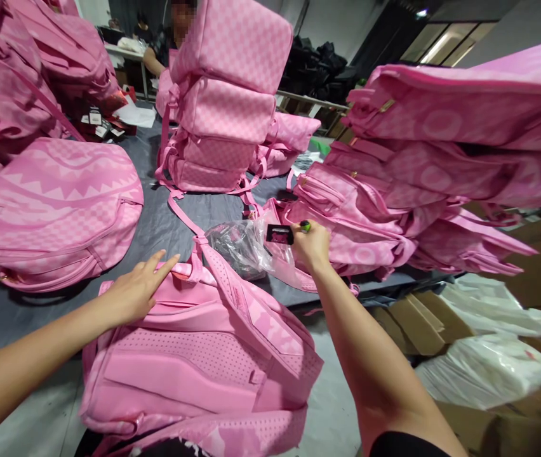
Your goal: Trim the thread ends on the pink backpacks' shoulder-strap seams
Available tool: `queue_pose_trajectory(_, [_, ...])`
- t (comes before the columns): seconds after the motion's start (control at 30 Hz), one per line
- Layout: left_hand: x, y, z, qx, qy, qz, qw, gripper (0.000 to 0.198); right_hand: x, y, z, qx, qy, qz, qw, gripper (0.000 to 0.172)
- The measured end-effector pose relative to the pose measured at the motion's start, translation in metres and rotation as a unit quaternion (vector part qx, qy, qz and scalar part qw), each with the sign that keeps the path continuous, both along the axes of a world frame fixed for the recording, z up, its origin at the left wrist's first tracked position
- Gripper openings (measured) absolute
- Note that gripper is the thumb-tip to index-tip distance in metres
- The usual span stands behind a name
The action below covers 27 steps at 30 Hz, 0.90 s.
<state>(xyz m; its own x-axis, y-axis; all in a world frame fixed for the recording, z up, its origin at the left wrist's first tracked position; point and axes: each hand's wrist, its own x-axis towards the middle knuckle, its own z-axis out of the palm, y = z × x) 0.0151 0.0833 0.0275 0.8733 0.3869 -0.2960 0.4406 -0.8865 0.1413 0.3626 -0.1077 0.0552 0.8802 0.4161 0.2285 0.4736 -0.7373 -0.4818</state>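
Note:
A pink backpack (175,374) lies in front of me with its padded back panel and straps facing up. My left hand (132,292) rests on its top edge beside the carry handle (197,263), fingers stretched out. Farther right, my right hand (312,244) is closed, with a small black card with pink print (280,235) at its fingertips. A small green-and-black object (305,225) pokes out of the same hand; its kind is unclear. Beneath the card lies a clear plastic bag (239,247) with dark contents that I cannot make out.
Another pink backpack (56,209) lies on the dark-covered table (151,216) at left. Pink bags stand stacked (227,108) at the back and pile up (442,127) at right. Cardboard boxes (423,320) and white plastic bags (494,368) sit below right. A person (156,60) is behind the stack.

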Motion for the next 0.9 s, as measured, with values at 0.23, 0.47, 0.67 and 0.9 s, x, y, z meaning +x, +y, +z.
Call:
queue_pose_trajectory(0.23, [0.005,-0.02,0.013,-0.075,-0.271,0.013,0.96,0.069,-0.094,-0.005,0.031,0.212,0.197,0.176,0.941,0.019])
queue_pose_trajectory(0.47, [0.009,-0.047,0.02,-0.113,-0.454,-0.043,0.883,0.017,-0.166,0.001,0.02,0.163,0.109,0.416,0.888,0.005])
queue_pose_trajectory(0.67, [-0.006,-0.042,0.004,0.036,-0.484,-0.118,0.866,0.017,-0.187,-0.003,0.017,0.03,-0.165,0.491,0.855,0.027])
queue_pose_trajectory(0.9, [-0.052,-0.041,-0.028,0.025,-0.413,-0.023,0.91,0.027,-0.17,0.007,-0.002,0.033,-0.001,0.454,0.89,0.016])
